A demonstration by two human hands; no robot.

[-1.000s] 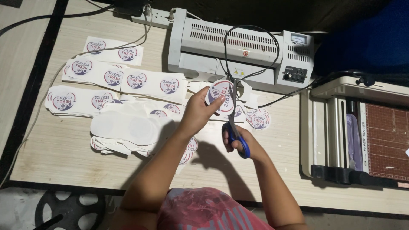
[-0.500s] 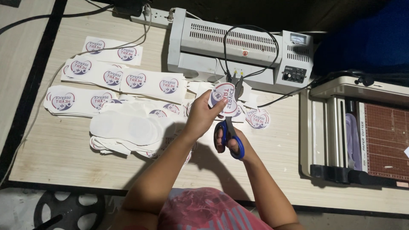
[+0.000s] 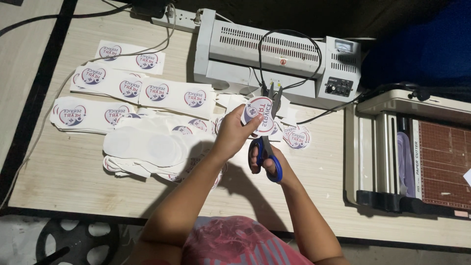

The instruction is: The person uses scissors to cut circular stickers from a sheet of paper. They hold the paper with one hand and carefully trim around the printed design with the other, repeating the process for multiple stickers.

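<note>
- The left hand pinches a round sticker just in front of the laminator
- The right hand grips blue scissors, blades apart at the sticker

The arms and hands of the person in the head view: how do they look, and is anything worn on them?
Both forearms are bare, with no sleeves, gloves, watch or bracelet visible. The left hand and the right hand show no rings that I can make out. Near the bottom edge, a pink patterned garment covers the body between the arms.
</note>
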